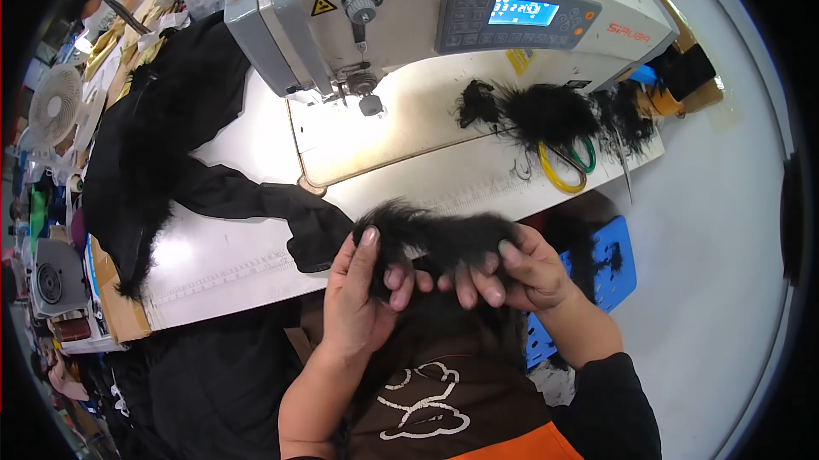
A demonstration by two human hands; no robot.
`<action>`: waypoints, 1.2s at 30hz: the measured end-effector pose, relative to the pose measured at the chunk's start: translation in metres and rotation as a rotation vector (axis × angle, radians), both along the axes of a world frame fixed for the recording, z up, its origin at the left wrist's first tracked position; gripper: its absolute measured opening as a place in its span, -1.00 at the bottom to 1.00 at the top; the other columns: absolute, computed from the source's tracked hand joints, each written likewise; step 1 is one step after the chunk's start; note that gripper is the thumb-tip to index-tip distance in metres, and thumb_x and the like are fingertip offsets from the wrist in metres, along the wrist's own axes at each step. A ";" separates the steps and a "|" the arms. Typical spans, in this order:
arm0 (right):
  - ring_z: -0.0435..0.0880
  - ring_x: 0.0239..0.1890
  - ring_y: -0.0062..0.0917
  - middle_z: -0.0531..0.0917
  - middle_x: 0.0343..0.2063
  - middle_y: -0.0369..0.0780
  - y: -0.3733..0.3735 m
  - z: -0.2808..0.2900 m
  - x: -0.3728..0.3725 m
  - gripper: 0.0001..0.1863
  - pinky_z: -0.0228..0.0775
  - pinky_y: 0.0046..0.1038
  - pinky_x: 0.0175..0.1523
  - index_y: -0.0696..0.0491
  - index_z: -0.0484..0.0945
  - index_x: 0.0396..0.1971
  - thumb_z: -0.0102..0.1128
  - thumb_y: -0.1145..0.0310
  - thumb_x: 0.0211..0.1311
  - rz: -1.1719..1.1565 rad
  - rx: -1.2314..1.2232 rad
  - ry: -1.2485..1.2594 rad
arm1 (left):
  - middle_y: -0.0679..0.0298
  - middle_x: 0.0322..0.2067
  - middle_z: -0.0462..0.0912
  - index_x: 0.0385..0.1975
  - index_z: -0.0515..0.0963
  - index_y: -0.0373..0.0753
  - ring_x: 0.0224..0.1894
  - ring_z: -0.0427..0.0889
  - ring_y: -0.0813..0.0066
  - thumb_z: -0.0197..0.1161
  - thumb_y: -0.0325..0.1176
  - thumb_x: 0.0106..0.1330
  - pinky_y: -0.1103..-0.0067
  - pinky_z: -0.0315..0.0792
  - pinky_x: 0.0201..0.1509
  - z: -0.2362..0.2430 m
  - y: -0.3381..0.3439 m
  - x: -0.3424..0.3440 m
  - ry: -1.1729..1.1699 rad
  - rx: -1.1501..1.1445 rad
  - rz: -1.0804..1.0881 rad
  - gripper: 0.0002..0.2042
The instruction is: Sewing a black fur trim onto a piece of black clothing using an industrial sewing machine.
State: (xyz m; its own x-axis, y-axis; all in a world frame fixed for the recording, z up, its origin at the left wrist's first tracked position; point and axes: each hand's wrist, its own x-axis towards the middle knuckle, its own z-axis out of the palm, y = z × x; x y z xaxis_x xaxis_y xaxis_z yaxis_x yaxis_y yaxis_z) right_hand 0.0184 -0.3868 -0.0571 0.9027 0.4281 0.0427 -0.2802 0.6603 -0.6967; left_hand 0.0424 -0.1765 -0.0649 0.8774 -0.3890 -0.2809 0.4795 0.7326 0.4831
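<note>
Two ends of one strip of black fur are pinched by a person's bare hands on the near side of the sewing machine, held up about the front edge of the desk and well apart from the needle area. The left hand grips the left end between thumb and forefinger, its other fingers curled in below the fur. The right hand pinches the right end, the rest of its fingers bent inward beneath, near those of the left. Between the hands the strip sags slightly, its loose hairs standing up along the top.

Left of the sewing machine, a large piece of black cloth lies heaped on the desk. A narrow black length runs from it toward the near side of the machine, ending just beside the left hand; whether it joins the fur cannot be told.

To the right of the needle, under the machine's arm and in front of it, lie clumps of black fur. Scissors with one yellow and one green handle lie against them. Above, on the machine's face, a control panel shows a lit blue screen. Nearer than the machine and to its right, a blue perforated panel sits lower than the desk, bits of dark fluff on it.
</note>
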 end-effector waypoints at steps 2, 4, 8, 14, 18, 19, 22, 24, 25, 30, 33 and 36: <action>0.59 0.11 -0.21 0.68 -0.24 -0.14 0.002 -0.011 -0.002 -0.59 0.25 0.04 0.36 0.05 0.45 0.26 0.08 0.21 0.54 -0.109 0.115 -0.066 | 0.29 -0.49 0.50 -0.03 0.50 -0.23 -0.50 0.47 0.45 -0.03 -0.20 0.65 0.49 0.52 -0.20 -0.002 -0.006 -0.002 0.028 0.004 -0.011 -0.75; 0.57 0.16 -0.20 0.69 -0.15 -0.11 0.007 -0.003 -0.006 -0.49 0.24 0.02 0.38 0.04 0.34 0.36 0.13 0.24 0.50 -0.124 0.058 -0.076 | 0.25 -0.41 0.56 0.01 0.47 -0.22 -0.39 0.57 0.36 -0.02 -0.18 0.64 0.44 0.54 -0.14 -0.008 -0.010 -0.006 0.039 -0.009 -0.023 -0.74; 0.63 0.12 -0.18 0.71 -0.03 0.02 0.014 0.007 -0.006 -0.27 0.33 -0.07 0.33 0.06 0.09 0.53 0.20 0.39 0.45 -0.188 -0.158 -0.077 | 0.23 -0.29 0.60 0.04 0.46 -0.23 -0.21 0.62 0.35 -0.02 -0.20 0.64 0.44 0.53 0.00 -0.005 -0.013 -0.012 0.107 -0.052 0.007 -0.75; 0.72 -0.29 -0.37 0.72 -0.13 0.02 0.004 0.011 0.003 -0.46 0.58 -0.38 -0.09 0.19 0.28 0.40 0.15 0.42 0.50 -0.228 -0.318 0.066 | 0.28 -0.25 0.60 0.01 0.47 -0.27 -0.20 0.56 0.51 -0.04 -0.22 0.65 0.53 0.47 -0.05 -0.006 -0.014 -0.021 -0.032 0.107 -0.080 -0.75; 0.67 -0.54 -0.41 0.73 -0.33 0.02 0.005 0.014 0.001 -0.57 0.56 -0.43 -0.34 0.22 0.46 0.22 0.22 0.36 0.46 -0.162 -0.310 0.208 | 0.30 -0.37 0.56 -0.07 0.47 -0.30 -0.37 0.49 0.58 -0.07 -0.23 0.67 0.57 0.41 -0.16 -0.004 -0.006 -0.017 -0.188 0.261 -0.298 -0.74; 0.66 -0.55 -0.42 0.73 -0.36 0.01 0.005 0.013 0.001 -0.59 0.56 -0.44 -0.35 0.23 0.49 0.19 0.22 0.35 0.46 -0.080 -0.261 0.241 | 0.30 -0.37 0.56 -0.07 0.47 -0.30 -0.37 0.49 0.58 -0.07 -0.23 0.67 0.57 0.41 -0.16 -0.008 -0.005 -0.017 -0.186 0.263 -0.293 -0.74; 0.69 -0.49 -0.38 0.72 -0.39 -0.02 0.009 0.015 0.002 -0.60 0.56 -0.44 -0.30 0.23 0.53 0.14 0.26 0.33 0.42 -0.069 -0.256 0.284 | 0.31 -0.48 0.49 -0.15 0.44 -0.27 -0.43 0.46 0.53 -0.11 -0.20 0.68 0.53 0.43 -0.16 -0.012 -0.006 -0.014 -0.112 0.143 -0.112 -0.72; 0.71 -0.45 -0.37 0.73 -0.39 -0.03 0.011 0.007 -0.002 -0.60 0.58 -0.43 -0.25 0.24 0.55 0.11 0.29 0.32 0.40 -0.053 -0.247 0.295 | 0.29 -0.49 0.49 -0.16 0.43 -0.26 -0.41 0.47 0.50 -0.10 -0.19 0.68 0.51 0.44 -0.15 -0.013 -0.008 -0.011 -0.111 0.074 -0.058 -0.72; 0.73 -0.40 -0.36 0.73 -0.35 -0.04 0.006 -0.001 -0.008 -0.59 0.58 -0.41 -0.17 0.25 0.57 0.07 0.33 0.30 0.36 -0.048 -0.339 0.223 | 0.28 -0.50 0.49 -0.17 0.43 -0.25 -0.40 0.48 0.47 -0.10 -0.17 0.67 0.49 0.45 -0.14 -0.014 -0.008 -0.012 -0.118 -0.006 -0.021 -0.72; 0.73 -0.15 -0.50 0.74 -0.18 -0.19 0.001 -0.002 -0.015 -0.65 0.47 -0.52 -0.01 0.24 0.62 0.05 0.31 0.38 0.35 0.086 -0.412 0.099 | 0.26 -0.50 0.51 -0.17 0.42 -0.23 -0.33 0.58 0.40 -0.09 -0.14 0.67 0.48 0.48 -0.13 -0.008 0.002 -0.012 -0.007 -0.032 0.009 -0.71; 0.72 -0.31 -0.41 0.71 -0.44 -0.22 0.001 -0.010 -0.018 -0.67 0.53 -0.33 -0.01 0.20 0.65 -0.15 0.41 0.23 0.29 0.004 -0.296 0.094 | 0.28 -0.39 0.61 -0.11 0.49 -0.25 -0.36 0.58 0.53 -0.03 -0.20 0.66 0.56 0.48 -0.18 -0.013 0.002 -0.016 -0.172 0.103 -0.082 -0.75; 0.60 -0.55 -0.42 0.55 -0.72 -0.32 -0.002 -0.004 -0.018 -0.64 0.47 -0.27 -0.28 0.10 0.61 -0.39 0.43 0.08 0.28 -0.239 -0.176 0.044 | 0.27 -0.36 0.64 -0.03 0.52 -0.32 -0.32 0.60 0.58 0.07 -0.27 0.62 0.60 0.51 -0.20 -0.002 0.022 -0.024 -0.499 0.878 -0.073 -0.77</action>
State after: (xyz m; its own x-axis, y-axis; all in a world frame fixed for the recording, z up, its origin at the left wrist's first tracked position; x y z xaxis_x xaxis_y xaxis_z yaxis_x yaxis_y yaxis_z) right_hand 0.0003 -0.3891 -0.0610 0.9781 0.2009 -0.0544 -0.1636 0.5812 -0.7972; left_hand 0.0182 -0.1545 -0.0668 0.9550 -0.2786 -0.1013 0.1052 -0.0009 0.9945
